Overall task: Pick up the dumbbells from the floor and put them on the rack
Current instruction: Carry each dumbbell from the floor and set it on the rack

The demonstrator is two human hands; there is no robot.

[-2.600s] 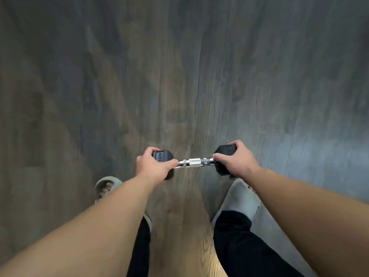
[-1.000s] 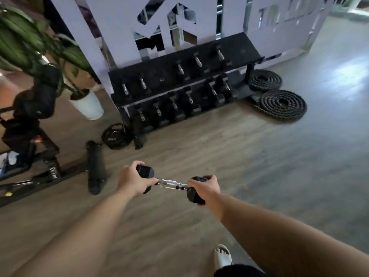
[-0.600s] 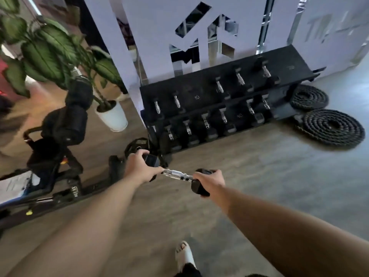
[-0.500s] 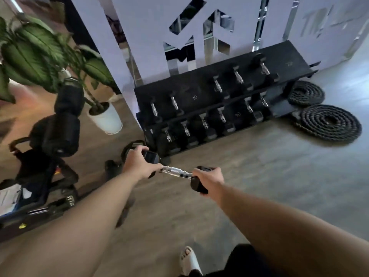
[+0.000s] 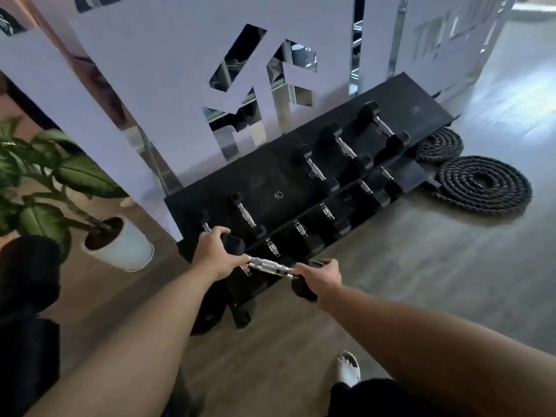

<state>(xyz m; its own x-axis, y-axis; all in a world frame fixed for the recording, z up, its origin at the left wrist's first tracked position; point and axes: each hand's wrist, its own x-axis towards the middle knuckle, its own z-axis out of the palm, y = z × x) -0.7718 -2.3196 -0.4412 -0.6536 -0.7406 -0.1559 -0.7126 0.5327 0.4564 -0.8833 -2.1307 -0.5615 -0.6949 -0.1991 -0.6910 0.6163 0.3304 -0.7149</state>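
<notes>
Hands grip one dumbbell by its two black heads: the left hand is wrapped around the left head and the right hand is curled over the right head, leaving the chrome handle bare between them. The dumbbell hangs level in the air, just in front of the low left end of the black two-tier rack, whose shelves carry other dumbbells. A potted plant stands left of the rack, and coiled ropes lie on the floor at its right end.
</notes>
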